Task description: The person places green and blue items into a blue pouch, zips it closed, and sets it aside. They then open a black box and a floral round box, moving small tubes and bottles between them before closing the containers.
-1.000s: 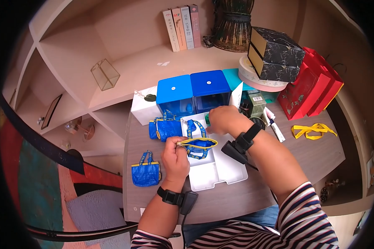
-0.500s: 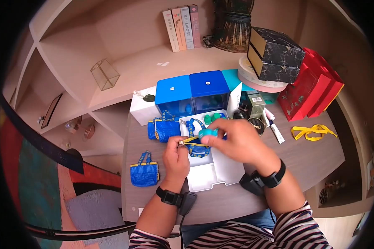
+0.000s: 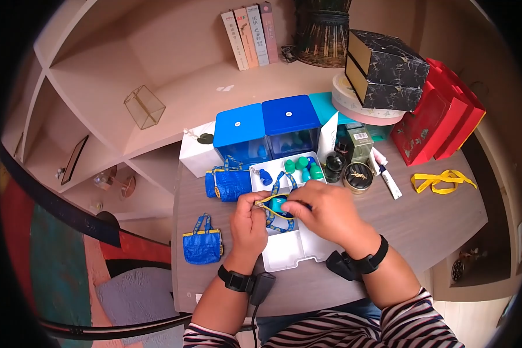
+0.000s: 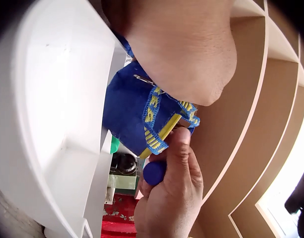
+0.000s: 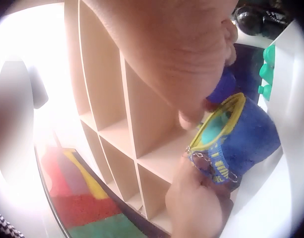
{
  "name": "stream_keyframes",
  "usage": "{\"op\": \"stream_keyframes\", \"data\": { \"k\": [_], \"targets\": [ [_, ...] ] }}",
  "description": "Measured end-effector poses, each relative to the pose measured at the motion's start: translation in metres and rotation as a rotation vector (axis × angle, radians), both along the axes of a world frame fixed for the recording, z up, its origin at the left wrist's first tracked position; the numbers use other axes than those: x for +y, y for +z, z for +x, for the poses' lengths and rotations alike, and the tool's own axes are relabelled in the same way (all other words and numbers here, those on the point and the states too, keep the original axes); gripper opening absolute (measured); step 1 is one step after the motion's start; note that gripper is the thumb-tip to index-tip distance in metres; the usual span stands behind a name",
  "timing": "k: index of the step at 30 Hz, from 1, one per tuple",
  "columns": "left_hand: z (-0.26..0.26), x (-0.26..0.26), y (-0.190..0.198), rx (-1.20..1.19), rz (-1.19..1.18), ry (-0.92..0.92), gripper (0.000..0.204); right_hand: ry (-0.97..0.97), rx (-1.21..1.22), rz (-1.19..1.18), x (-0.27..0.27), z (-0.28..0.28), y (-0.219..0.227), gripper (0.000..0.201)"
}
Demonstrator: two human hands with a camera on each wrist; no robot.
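Observation:
My left hand grips the zip edge of a small blue bag with yellow trim and patterned handles. The bag's mouth is spread, and a teal rounded piece shows inside. Over the opening is my right hand, thumb and fingers right at the rim. Its curled fingers hold a small dark blue round-ended piece, mostly hidden by the hand. Beneath both hands lies an open white box. Small green bottle-like pieces and a dark blue one sit in its far compartments.
Two more small blue bags stand at the left. Behind the box are lidded blue bins. Jars, a white tube, a yellow ribbon and red gift bags are at the right.
My right hand moved from the box's far compartments to the bag's mouth, bringing a teal piece, which now shows in the opening. My left hand keeps hold of the bag, whose mouth faces up.

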State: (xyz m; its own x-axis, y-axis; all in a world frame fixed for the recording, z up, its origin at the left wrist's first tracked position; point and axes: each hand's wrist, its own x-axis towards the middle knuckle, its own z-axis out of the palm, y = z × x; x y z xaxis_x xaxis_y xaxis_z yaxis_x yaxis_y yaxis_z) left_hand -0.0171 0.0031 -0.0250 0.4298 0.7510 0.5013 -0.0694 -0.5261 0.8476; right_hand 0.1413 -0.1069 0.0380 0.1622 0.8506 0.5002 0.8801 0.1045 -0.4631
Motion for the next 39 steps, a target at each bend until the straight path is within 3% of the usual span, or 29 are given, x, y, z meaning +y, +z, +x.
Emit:
{"op": "stream_keyframes", "data": {
  "k": [5, 9, 14, 17, 23, 26, 28, 29, 35, 39],
  "targets": [
    [0.000, -0.003, 0.002, -0.009, -0.053, -0.030, 0.023, -0.092, 0.410, 0.229, -0.002, 0.016, 0.006, 0.027],
    [0.000, 0.001, -0.007, -0.087, -0.147, -0.079, 0.024, 0.050, 0.581, 0.177, -0.003, 0.007, 0.008, 0.021],
    [-0.002, -0.001, 0.000, -0.067, -0.140, -0.062, 0.024, 0.134, 0.420, 0.113, -0.006, -0.005, 0.005, 0.034],
    [-0.001, -0.003, 0.001, 0.009, -0.070, -0.058, 0.023, 0.068, 0.228, 0.193, -0.001, -0.006, -0.008, 0.031],
    [-0.002, -0.003, 0.001, -0.009, -0.064, -0.082, 0.021, 0.039, 0.068, 0.227, 0.006, -0.011, -0.012, 0.025],
    [0.000, 0.000, -0.007, -0.044, -0.160, -0.096, 0.022, 0.068, -0.053, 0.227, 0.005, -0.008, -0.012, 0.032],
    [0.005, 0.002, -0.010, -0.298, -0.402, -0.227, 0.023, 0.087, -0.100, 0.179, 0.001, -0.010, -0.004, 0.037],
    [0.005, 0.004, -0.012, -0.299, -0.400, -0.228, 0.023, 0.102, -0.143, 0.131, -0.001, -0.011, -0.001, 0.042],
    [-0.001, 0.009, -0.014, -0.193, -0.417, -0.187, 0.024, 0.125, -0.103, 0.025, -0.007, -0.008, 0.000, 0.060],
    [-0.007, 0.012, -0.020, -0.228, -0.496, -0.223, 0.026, 0.137, 0.077, 0.029, -0.004, -0.003, -0.004, 0.055]
  ]
}}
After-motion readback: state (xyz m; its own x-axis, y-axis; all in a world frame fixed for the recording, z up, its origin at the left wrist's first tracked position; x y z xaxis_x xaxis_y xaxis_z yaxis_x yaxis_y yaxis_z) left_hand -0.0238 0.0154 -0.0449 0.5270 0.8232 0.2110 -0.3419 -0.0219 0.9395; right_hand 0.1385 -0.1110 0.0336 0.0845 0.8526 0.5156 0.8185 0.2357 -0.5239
